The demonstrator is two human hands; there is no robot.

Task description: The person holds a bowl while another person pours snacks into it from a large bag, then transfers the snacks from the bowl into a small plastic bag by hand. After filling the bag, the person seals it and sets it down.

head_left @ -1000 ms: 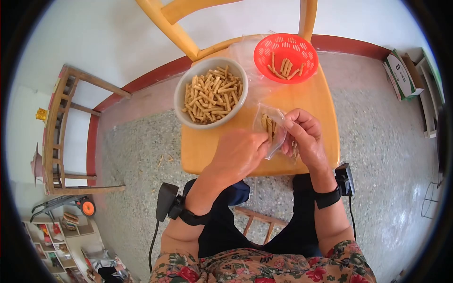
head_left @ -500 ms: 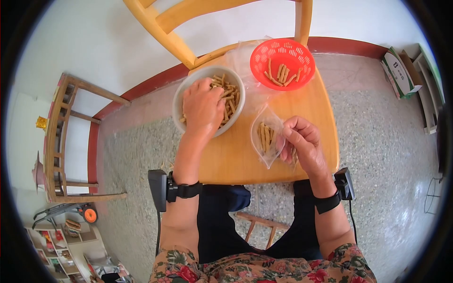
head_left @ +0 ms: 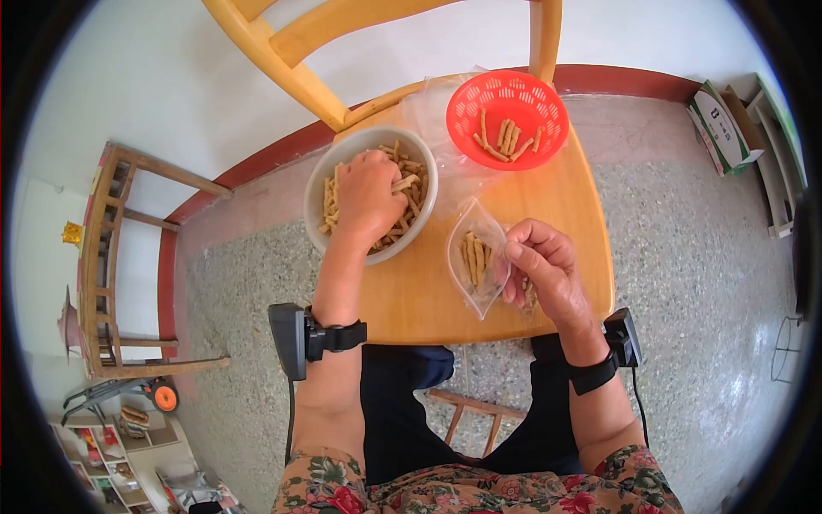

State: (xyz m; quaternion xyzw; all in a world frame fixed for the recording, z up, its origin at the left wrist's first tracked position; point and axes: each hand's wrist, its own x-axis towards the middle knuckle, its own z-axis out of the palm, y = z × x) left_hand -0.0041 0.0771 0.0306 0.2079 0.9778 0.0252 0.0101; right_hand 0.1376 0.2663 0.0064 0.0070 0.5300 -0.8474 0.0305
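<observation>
My left hand (head_left: 370, 199) is down in a pale round bowl (head_left: 431, 201) heaped with short tan sticks (head_left: 417, 164), which look dried. Its fingers curl among them, the tips partly hidden, and one stick pokes out beside the thumb and forefinger. A clear plastic zip bag (head_left: 491, 230) is pinched by its edge between the thumb and fingers of my right hand (head_left: 545, 265). The bag's mouth gapes toward me, with several tan sticks (head_left: 474, 257) lying inside. More pale pieces (head_left: 529, 295) show below the right hand, partly covered by it.
A red perforated basket (head_left: 462, 103) holding several sticks stands at the back of the wooden chair seat (head_left: 402, 313). Clear plastic bags (head_left: 428, 111) lie between bowl and basket. The chair's backrest (head_left: 300, 43) rises behind. A wooden frame (head_left: 107, 265) leans at the left wall.
My left hand has shifted slightly within the bowl, its fingers still among the sticks. The right hand keeps hold of the bag. The whole view has shifted a little.
</observation>
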